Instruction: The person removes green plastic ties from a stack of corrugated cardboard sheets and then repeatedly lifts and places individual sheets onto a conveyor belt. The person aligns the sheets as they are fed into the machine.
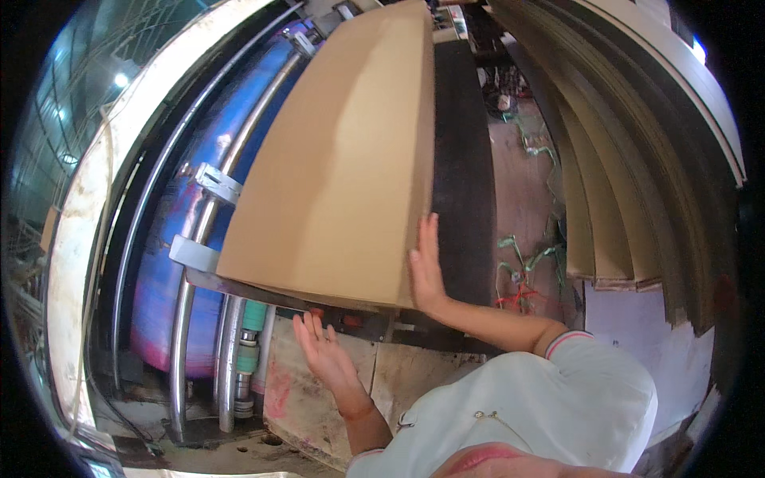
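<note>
At upper centre of the frame, one long tan cardboard stack (335,159), long axis running up-frame, away from the bare right hand (427,275), nearer, ungrasping, against its right edge, and the bare left hand (326,353), holding nothing, just below its lower edge.

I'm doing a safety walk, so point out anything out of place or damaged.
Green strips lie scattered on the floor right of the cardboard stack, looking like stray litter. Below the stack, a pale panel is scuffed and stained pinkish-red.
</note>
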`<state>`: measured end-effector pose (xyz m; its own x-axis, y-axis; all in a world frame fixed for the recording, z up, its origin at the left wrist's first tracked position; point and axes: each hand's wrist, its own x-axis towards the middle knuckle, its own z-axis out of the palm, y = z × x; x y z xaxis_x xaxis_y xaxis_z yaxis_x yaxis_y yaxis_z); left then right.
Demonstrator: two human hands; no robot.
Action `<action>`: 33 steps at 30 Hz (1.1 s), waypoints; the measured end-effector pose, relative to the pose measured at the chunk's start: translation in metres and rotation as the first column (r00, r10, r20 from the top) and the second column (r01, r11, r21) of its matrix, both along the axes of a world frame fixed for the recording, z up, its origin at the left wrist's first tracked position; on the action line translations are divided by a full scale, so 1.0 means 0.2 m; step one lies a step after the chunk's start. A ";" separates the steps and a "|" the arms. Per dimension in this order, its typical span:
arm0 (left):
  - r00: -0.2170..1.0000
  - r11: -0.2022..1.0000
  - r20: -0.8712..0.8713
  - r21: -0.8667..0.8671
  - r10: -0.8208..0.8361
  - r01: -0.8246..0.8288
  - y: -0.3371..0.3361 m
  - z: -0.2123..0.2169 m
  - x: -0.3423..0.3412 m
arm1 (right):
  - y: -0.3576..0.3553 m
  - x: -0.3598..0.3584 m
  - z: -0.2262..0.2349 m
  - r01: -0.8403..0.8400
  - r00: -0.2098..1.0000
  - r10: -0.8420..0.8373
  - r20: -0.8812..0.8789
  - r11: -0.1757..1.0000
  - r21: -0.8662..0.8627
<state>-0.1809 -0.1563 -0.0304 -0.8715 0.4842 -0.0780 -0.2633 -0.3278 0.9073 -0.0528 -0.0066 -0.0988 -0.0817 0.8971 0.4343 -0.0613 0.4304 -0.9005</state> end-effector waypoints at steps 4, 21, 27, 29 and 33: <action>0.998 0.989 0.035 -0.139 0.057 -0.052 -0.29 -0.13 -0.02 | -0.06 -0.33 0.03 0.017 0.999 -0.018 0.036 0.999 0.033; 0.706 0.912 -0.692 -0.178 0.151 -0.369 -0.19 -0.08 0.07 | -0.01 -0.54 0.08 -0.170 0.985 0.134 0.107 0.847 0.503; -0.069 0.875 -0.993 0.116 0.094 -0.470 0.28 0.04 0.03 | -0.03 -0.33 -0.20 0.048 0.997 -0.042 -0.067 0.995 0.087; -0.133 0.824 -0.991 0.101 0.032 -0.558 0.40 0.01 0.01 | -0.03 -0.49 -0.28 0.040 0.999 -0.043 -0.017 0.990 -0.136; -0.236 0.795 -0.966 0.228 0.110 -0.562 0.51 -0.07 -0.07 | 0.00 -0.63 -0.36 0.106 0.991 -0.084 0.103 0.969 -0.225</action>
